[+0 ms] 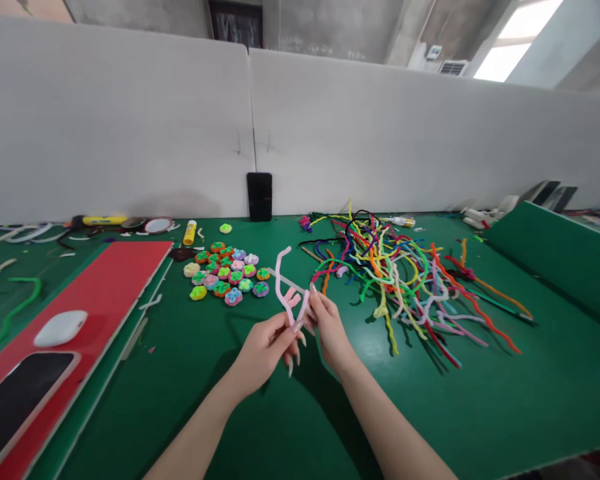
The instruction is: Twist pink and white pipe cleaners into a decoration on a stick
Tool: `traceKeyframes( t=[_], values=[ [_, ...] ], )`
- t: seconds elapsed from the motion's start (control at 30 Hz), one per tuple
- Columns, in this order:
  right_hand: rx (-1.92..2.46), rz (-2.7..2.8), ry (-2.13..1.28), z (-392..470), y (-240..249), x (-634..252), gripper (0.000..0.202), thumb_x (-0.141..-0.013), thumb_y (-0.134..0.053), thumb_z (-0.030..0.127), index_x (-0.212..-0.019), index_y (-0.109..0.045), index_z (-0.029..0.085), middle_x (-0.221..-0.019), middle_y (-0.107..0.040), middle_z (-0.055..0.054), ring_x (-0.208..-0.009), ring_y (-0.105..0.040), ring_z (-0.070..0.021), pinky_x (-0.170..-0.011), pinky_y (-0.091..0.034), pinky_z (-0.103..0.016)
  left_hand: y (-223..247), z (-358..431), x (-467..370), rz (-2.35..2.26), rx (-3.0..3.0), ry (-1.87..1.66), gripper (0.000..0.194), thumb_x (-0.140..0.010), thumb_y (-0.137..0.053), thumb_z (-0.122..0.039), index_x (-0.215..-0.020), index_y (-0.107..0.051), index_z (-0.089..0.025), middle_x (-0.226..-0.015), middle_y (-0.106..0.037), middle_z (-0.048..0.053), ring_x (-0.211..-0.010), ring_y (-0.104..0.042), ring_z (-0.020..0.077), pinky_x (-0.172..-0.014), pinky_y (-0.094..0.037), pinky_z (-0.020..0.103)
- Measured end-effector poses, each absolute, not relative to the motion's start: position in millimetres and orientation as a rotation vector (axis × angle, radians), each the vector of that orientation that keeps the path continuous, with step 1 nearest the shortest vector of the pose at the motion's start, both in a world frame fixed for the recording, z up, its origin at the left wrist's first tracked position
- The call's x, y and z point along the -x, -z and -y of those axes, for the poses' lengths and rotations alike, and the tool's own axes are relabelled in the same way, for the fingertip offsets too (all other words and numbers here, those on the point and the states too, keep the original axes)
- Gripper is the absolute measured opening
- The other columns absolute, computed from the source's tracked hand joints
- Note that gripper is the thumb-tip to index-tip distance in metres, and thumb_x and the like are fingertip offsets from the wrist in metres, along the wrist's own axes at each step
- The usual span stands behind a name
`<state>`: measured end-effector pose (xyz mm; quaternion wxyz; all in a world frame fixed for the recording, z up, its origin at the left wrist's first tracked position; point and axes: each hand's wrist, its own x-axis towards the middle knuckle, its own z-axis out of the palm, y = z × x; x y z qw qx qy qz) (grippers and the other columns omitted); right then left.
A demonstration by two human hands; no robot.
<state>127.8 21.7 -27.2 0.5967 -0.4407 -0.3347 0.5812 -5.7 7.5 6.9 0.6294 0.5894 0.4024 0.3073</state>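
Observation:
In the middle of the head view, a pale pink pipe cleaner (279, 277) is bent into a V above the table. My left hand (267, 350) pinches it near the bend, fingers closed. My right hand (329, 328) grips the shorter arm of the same pipe cleaner between thumb and finger. Short pink pieces (292, 297) show between the two arms; whether they are joined to it I cannot tell. A pale, straight strip (287, 279) lies behind my hands, partly hidden.
Several small colourful flower shapes (233, 297) lie left of my hands. A tangled heap of pipe cleaners (380, 267) spreads to the right. A black phone (259, 197) leans on the partition (130, 120). A glue stick (190, 233) stands behind the flowers; a red board (125, 273) lies left.

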Motion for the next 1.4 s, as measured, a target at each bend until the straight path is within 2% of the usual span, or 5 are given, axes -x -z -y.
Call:
traceKeyframes(
  t=[0.37, 0.73, 0.9, 1.07, 1.4],
  values=[
    [0.563, 0.554, -1.686, -16.7, 15.1, -133.7, 0.031, -0.078, -0.053, 0.035, -0.059, -0.035, 0.018, -0.046, -0.018, 0.011, -0.033, -0.01, -0.0029, -0.036, -0.015, -0.019, -0.2, -16.9, 0.2, -0.898, -0.967, -0.952, 0.021, -0.078, -0.05, -0.036, -0.072, -0.05, -0.016, -0.055, -0.051, -0.003, -0.048, -0.049, 0.0091, -0.049, -0.041, 0.022],
    [0.705, 1.15, -1.938, -9.1, 22.3, -135.2, 0.03, -0.079, -0.051, 0.041, -0.064, -0.046, 0.016, -0.044, -0.024, 0.011, -0.032, -0.017, -0.0024, -0.032, -0.011, -0.018, -1.5, -31.1, 20.1, -0.916, -0.852, -1.039, 0.022, -0.073, -0.058, -0.036, -0.068, -0.053, -0.015, -0.048, -0.042, -0.006, -0.044, -0.04, 0.0052, -0.042, -0.033, 0.016],
    [1.022, 1.651, -1.727, -12.3, 24.3, -136.2, 0.034, -0.082, -0.042, 0.045, -0.068, -0.049, 0.015, -0.043, -0.034, 0.009, -0.034, -0.026, -0.0033, -0.032, -0.019, -0.017, -10.1, -30.5, 31.0, -0.93, -1.084, -0.926, 0.027, -0.077, -0.051, -0.04, -0.065, -0.051, -0.015, -0.045, -0.035, -0.007, -0.04, -0.029, 0.0038, -0.038, -0.021, 0.016],
    [1.11, 1.731, -1.476, -15.3, 32.9, -136.2, 0.036, -0.082, -0.042, 0.046, -0.062, -0.046, 0.016, -0.046, -0.033, 0.007, -0.037, -0.03, -0.0041, -0.034, -0.022, -0.017, -19.2, -21.3, 31.9, -0.963, -1.394, -0.828, 0.027, -0.081, -0.045, -0.038, -0.067, -0.052, -0.016, -0.052, -0.042, -0.004, -0.046, -0.036, 0.0065, -0.044, -0.028, 0.019],
    [1.104, 1.604, -1.42, -16.6, 35.2, -127.5, 0.038, -0.083, -0.038, 0.049, -0.06, -0.038, 0.019, -0.042, -0.035, 0.008, -0.033, -0.033, -0.0051, -0.035, -0.025, -0.018, -7.7, -22.6, 25.2, -0.927, -1.311, -1.06, 0.027, -0.082, -0.043, -0.039, -0.067, -0.049, -0.017, -0.05, -0.037, -0.005, -0.046, -0.037, 0.008, -0.048, -0.032, 0.021]
  ],
)
